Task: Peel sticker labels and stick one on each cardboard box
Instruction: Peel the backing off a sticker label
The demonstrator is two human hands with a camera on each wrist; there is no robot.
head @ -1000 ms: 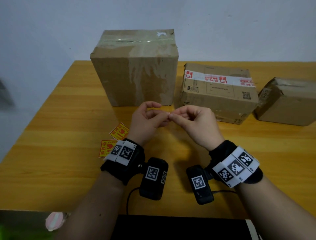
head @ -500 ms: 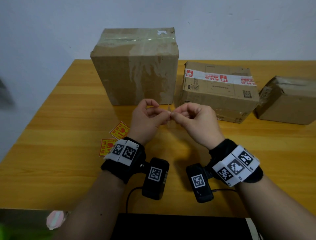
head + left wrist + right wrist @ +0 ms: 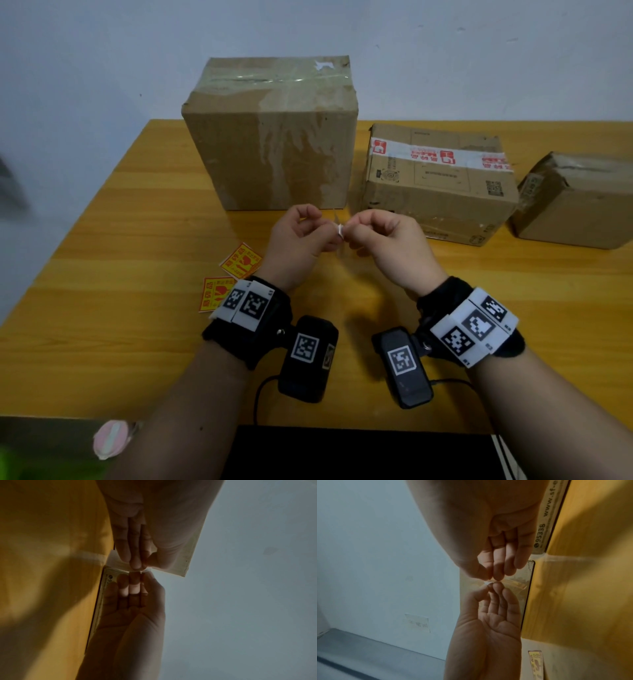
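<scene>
I am holding my left hand (image 3: pixel 297 240) and my right hand (image 3: pixel 390 245) up together above the near middle of the wooden table (image 3: pixel 137 342), fingertips meeting. Between them I am pinching a small white sticker piece (image 3: pixel 339 230); both hands are curled in on it, thumbs against fingertips. It is too small and too folded for me to tell which part is label and which is backing. In the right wrist view the same white scrap (image 3: pixel 488 583) is sitting right where the two sets of fingertips are touching.

Two yellow and red sticker labels (image 3: pixel 241 262) are lying flat on the table just left of my left wrist, one nearer (image 3: pixel 215 294) than the other. Beyond my hands, the tall cardboard box (image 3: pixel 274 144) is standing at the far middle, the taped box (image 3: pixel 438 181) just right of it, and a third box (image 3: pixel 575 202) at the far right edge.
</scene>
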